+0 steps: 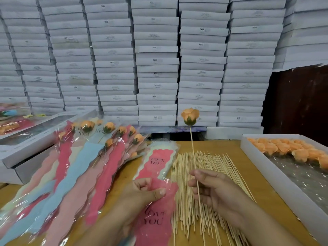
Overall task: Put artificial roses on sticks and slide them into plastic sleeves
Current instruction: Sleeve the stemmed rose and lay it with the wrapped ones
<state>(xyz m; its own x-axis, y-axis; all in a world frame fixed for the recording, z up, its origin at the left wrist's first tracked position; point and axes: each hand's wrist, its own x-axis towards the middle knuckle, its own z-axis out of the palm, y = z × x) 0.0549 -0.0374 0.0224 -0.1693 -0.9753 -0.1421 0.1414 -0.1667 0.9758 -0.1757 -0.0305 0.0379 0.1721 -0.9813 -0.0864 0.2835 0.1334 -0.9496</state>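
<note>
My right hand [212, 188] pinches a thin wooden stick [193, 151] that stands almost upright, with an orange rose [190, 115] fixed on its top. To its left, my left hand [144, 191] pinches the edge of a pink "LOVE YOU" plastic sleeve [156, 219] lying on the wooden table [266, 192]. A stack of empty sleeves [158, 160] lies just beyond that hand. Loose sticks [198, 210] are spread in a pile under and between my hands.
Finished sleeved roses [85, 167] fan out across the left of the table. A white tray of orange rose heads [291, 151] sits at the right. White lidded boxes [26, 144] lie at the left, and a wall of stacked white boxes [156, 68] stands behind.
</note>
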